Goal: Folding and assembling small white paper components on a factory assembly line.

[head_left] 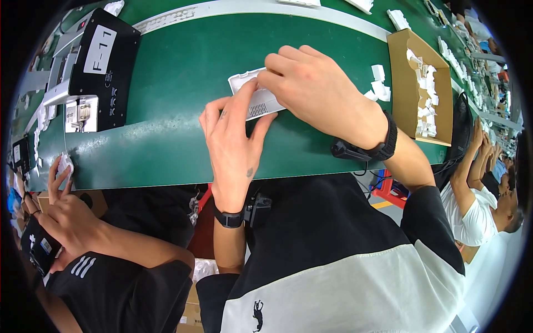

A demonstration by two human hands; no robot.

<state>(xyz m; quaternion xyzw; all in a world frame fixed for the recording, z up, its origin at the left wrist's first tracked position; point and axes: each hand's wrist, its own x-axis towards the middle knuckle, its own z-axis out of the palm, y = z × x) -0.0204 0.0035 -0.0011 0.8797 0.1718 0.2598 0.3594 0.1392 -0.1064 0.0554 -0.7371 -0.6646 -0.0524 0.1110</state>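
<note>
A shallow white plastic housing (261,105) with raised rims and a block of small dark print lies tilted above the green bench, between my two hands. My left hand (230,125) holds its near and left side, the thumb along the near edge and the index finger reaching over the top. Curled over the right part of the housing is my right hand (308,80), its fingertips bent down close to my left index finger. Whatever those right fingertips grip is hidden behind the knuckles. Both wrists wear black straps with small devices.
A black machine (114,72) with a metal fixture stands at the left. On the right, a cardboard box (405,83) holds white pieces, with loose white blocks (378,83) beside it. A pale rail (250,8) borders the far side. A co-worker's hand (72,216) is at lower left.
</note>
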